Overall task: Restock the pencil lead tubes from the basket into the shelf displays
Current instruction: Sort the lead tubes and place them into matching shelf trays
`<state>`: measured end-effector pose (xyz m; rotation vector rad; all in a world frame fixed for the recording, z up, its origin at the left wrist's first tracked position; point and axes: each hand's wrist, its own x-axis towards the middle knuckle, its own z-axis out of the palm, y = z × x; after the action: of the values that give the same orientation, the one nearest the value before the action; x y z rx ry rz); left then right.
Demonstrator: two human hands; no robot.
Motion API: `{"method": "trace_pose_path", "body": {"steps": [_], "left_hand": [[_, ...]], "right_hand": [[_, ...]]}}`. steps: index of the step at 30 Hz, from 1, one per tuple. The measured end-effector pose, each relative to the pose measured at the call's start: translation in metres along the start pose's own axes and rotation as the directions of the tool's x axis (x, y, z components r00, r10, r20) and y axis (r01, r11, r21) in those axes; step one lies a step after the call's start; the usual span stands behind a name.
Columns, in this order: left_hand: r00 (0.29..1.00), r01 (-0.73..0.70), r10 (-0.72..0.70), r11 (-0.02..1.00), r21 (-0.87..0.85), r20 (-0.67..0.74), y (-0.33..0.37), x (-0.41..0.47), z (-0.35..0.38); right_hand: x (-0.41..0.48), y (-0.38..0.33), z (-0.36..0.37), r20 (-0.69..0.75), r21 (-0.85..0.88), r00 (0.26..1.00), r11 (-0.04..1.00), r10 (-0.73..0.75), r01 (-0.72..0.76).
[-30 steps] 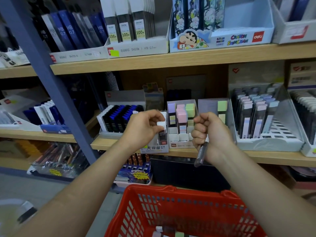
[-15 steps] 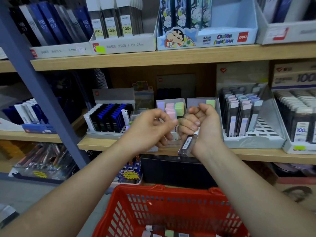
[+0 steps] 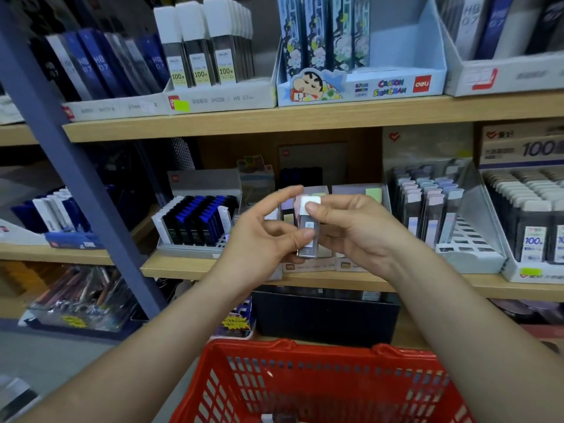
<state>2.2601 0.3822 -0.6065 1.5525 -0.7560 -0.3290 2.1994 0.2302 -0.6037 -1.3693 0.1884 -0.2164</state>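
A clear pencil lead tube with a white cap (image 3: 308, 227) stands upright between both hands in front of the middle shelf. My right hand (image 3: 357, 233) pinches its cap, thumb on top. My left hand (image 3: 262, 242) holds the tube's lower body with thumb and fingers. Below, the red basket (image 3: 305, 380) shows a few tubes at its bottom edge. Behind the hands sits a pastel-capped tube display (image 3: 351, 196), mostly hidden.
A tray of black and blue tubes (image 3: 195, 221) stands left of the hands. A grey tiered rack of pastel tubes (image 3: 433, 209) and a box of "100" tubes (image 3: 531, 221) stand right. A blue upright post (image 3: 70, 166) crosses the left. Upper shelf boxes (image 3: 360, 83) hang overhead.
My right hand turned the tube from hanging downward to upright, and both hands opened from fists to hold it together. The view shifted slightly right.
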Motion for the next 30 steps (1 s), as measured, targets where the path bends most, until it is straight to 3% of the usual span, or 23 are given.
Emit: {"method": "trace_pose_path", "body": {"steps": [10,17,21,23,25,30], "left_hand": [[0.989,0.03,-0.031,1.0,0.006,0.144,0.004,0.01,-0.03],[0.991,-0.118,0.113,0.99,0.075,0.069,0.007,0.014,-0.044],[0.999,-0.032,0.032,0.999,-0.013,0.02,0.007,0.015,-0.052],[0.999,0.036,-0.034,0.997,-0.065,0.042,0.009,0.015,-0.056],[0.999,0.033,-0.033,0.999,-0.012,-0.026,0.006,0.015,-0.054],[0.976,-0.053,0.119,0.942,0.332,-0.183,-0.008,0.021,-0.051]], "right_hand": [[-0.002,0.005,0.013,-0.035,-0.036,0.999,0.999,-0.015,0.014],[-0.002,0.015,0.013,0.226,0.019,0.959,0.983,0.173,-0.182],[0.004,0.02,0.018,0.078,0.075,0.995,0.995,0.057,-0.063],[0.007,0.023,0.022,-0.026,-0.03,0.999,0.999,-0.036,0.035],[0.008,0.026,0.028,-0.075,-0.157,0.991,0.983,-0.111,0.098],[0.014,0.039,0.026,-0.172,-0.496,0.959,0.861,-0.225,0.113]]}}
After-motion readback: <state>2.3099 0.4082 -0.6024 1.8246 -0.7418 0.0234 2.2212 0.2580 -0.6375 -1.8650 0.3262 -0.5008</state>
